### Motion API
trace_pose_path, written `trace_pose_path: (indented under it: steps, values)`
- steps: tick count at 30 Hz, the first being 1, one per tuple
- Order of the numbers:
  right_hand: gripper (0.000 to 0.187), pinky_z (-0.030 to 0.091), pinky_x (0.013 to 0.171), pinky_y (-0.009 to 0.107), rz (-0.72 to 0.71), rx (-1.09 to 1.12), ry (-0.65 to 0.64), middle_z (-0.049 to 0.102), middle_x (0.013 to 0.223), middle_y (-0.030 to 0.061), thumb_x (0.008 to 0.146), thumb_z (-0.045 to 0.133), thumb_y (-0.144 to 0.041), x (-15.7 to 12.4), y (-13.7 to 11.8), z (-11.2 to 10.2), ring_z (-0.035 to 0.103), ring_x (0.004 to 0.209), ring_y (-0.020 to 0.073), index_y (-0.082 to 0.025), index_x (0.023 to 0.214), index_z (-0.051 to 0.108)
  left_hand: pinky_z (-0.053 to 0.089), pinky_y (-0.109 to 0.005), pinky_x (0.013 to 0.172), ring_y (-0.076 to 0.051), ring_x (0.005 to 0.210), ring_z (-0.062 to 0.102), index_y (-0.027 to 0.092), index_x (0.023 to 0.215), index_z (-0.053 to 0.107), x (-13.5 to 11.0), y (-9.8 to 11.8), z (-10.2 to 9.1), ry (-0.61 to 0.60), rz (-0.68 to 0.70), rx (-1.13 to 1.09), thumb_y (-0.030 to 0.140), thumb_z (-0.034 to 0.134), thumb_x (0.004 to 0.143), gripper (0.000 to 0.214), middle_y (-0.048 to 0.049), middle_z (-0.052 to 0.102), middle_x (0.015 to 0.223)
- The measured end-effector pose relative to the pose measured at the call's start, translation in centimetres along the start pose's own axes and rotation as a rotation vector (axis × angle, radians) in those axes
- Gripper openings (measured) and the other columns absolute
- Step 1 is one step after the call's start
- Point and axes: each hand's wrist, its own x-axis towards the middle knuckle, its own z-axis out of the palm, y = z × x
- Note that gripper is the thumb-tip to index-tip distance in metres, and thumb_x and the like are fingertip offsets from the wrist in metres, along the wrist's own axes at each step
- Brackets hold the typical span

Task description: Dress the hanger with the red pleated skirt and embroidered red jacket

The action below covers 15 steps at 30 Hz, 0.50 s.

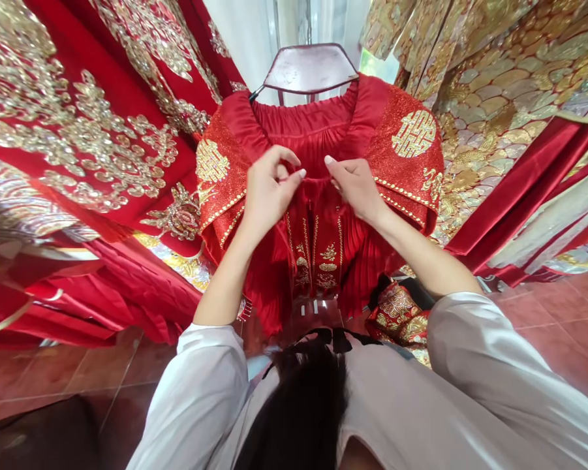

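Note:
A red pleated garment (pixel 323 121) with gold embroidery hangs in front of me, draped over a dark-framed chair back (pixel 312 70). Its gathered top edge curves round the chair back, and gold-beaded panels spread to both sides. My left hand (pixel 269 189) pinches the front edge of the garment between thumb and fingers. Opposite it, my right hand (pixel 356 188) has its fingers curled at the same edge, with the thumb raised. A short stretch of the red edge runs between the two hands. Two embroidered strips (pixel 327 254) hang below them.
Red cloth with silver beadwork (pixel 102 137) hangs close on the left. Gold scale-patterned garments (pixel 499 98) crowd the right side. A patterned red and gold cloth (pixel 399 313) lies low near my right forearm. Red tiles (pixel 558 313) cover the floor.

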Motion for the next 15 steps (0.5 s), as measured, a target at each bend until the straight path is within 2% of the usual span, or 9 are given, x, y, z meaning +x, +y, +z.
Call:
trace_pose_path:
  steps: [2, 5, 6, 8, 10, 11, 12, 13, 15]
  values:
    - [0.048, 0.032, 0.06, 0.022, -0.087, -0.108, 0.07, 0.027, 0.05, -0.0019, 0.092, 0.048, -0.033, 0.6, -0.8, -2.4, 0.034, 0.053, 0.007, -0.015, 0.051, 0.031, 0.032, -0.024, 0.052, -0.009, 0.052, 0.039, 0.02, 0.081, 0.048, 1.4, -0.6, -1.6, 0.124, 0.043, -0.034, 0.031, 0.065, 0.084, 0.021, 0.0042, 0.037, 0.057]
    - [0.046, 0.031, 0.06, 0.024, -0.125, -0.271, 0.181, 0.031, 0.047, -0.001, 0.091, 0.05, -0.027, 1.5, -2.1, -5.9, 0.032, 0.05, 0.0068, -0.015, 0.048, 0.039, 0.028, -0.022, 0.051, -0.006, 0.051, 0.031, 0.019, 0.076, 0.041, 3.3, -1.0, -3.8, 0.314, 0.128, -0.099, 0.034, 0.071, 0.081, 0.034, 0.0043, 0.034, 0.062]
    - [0.045, 0.03, 0.058, 0.024, -0.119, -0.314, 0.189, 0.033, 0.046, -0.0008, 0.09, 0.051, -0.025, 1.8, -2.5, -6.6, 0.031, 0.048, 0.0062, -0.014, 0.047, 0.043, 0.028, -0.021, 0.05, -0.006, 0.051, 0.029, 0.018, 0.075, 0.04, 3.7, -1.0, -4.3, 0.312, 0.141, -0.127, 0.036, 0.071, 0.08, 0.036, 0.0042, 0.034, 0.063]
    - [0.033, 0.028, 0.055, 0.024, -0.095, -0.352, 0.128, 0.041, 0.047, -0.0004, 0.085, 0.056, -0.017, 2.2, -2.9, -7.4, 0.031, 0.046, 0.0047, -0.01, 0.053, 0.054, 0.03, -0.021, 0.051, -0.006, 0.051, 0.029, 0.019, 0.074, 0.043, 4.0, -0.7, -5.1, 0.145, 0.116, -0.178, 0.038, 0.071, 0.08, 0.034, 0.0041, 0.034, 0.06]
    - [0.011, 0.027, 0.051, 0.021, -0.072, -0.342, -0.077, 0.049, 0.052, -0.0007, 0.076, 0.059, -0.007, 2.5, -2.7, -7.4, 0.033, 0.047, 0.0036, -0.008, 0.067, 0.065, 0.033, -0.023, 0.051, -0.008, 0.05, 0.031, 0.019, 0.073, 0.05, 3.7, -0.4, -5.7, -0.107, 0.065, -0.181, 0.035, 0.071, 0.079, 0.027, 0.0038, 0.035, 0.055]
    - [0.01, 0.027, 0.05, 0.02, -0.067, -0.327, -0.223, 0.053, 0.055, -0.0011, 0.073, 0.059, -0.004, 2.7, -2.5, -7.2, 0.035, 0.047, 0.0034, -0.008, 0.074, 0.068, 0.034, -0.025, 0.052, -0.008, 0.05, 0.032, 0.019, 0.072, 0.054, 3.5, -0.2, -5.9, -0.197, 0.04, -0.148, 0.031, 0.071, 0.078, 0.021, 0.0034, 0.036, 0.053]
    - [0.016, 0.027, 0.049, 0.02, -0.071, -0.305, -0.37, 0.055, 0.058, -0.0013, 0.071, 0.059, -0.003, 3.0, -2.2, -7.0, 0.037, 0.048, 0.0034, -0.01, 0.079, 0.07, 0.036, -0.027, 0.053, -0.009, 0.05, 0.033, 0.019, 0.071, 0.058, 3.2, -0.1, -6.0, -0.235, 0.018, -0.088, 0.026, 0.07, 0.078, 0.015, 0.0028, 0.039, 0.052]
    - [0.018, 0.029, 0.049, 0.019, -0.08, -0.28, -0.502, 0.057, 0.059, -0.0013, 0.07, 0.059, -0.004, 3.3, -2.0, -6.9, 0.038, 0.049, 0.0036, -0.011, 0.081, 0.071, 0.038, -0.029, 0.056, -0.01, 0.051, 0.035, 0.019, 0.069, 0.06, 2.9, -0.1, -5.9, -0.225, 0.002, -0.007, 0.02, 0.069, 0.076, 0.011, 0.0021, 0.043, 0.052]
    - [0.015, 0.031, 0.048, 0.019, -0.093, -0.218, -0.665, 0.058, 0.06, -0.0009, 0.071, 0.063, -0.011, 3.9, -1.7, -6.6, 0.04, 0.051, 0.0042, -0.013, 0.082, 0.072, 0.041, -0.032, 0.063, -0.013, 0.055, 0.041, 0.019, 0.067, 0.062, 2.4, -0.2, -5.4, -0.105, -0.007, 0.148, 0.013, 0.067, 0.073, 0.01, 0.0006, 0.048, 0.057]
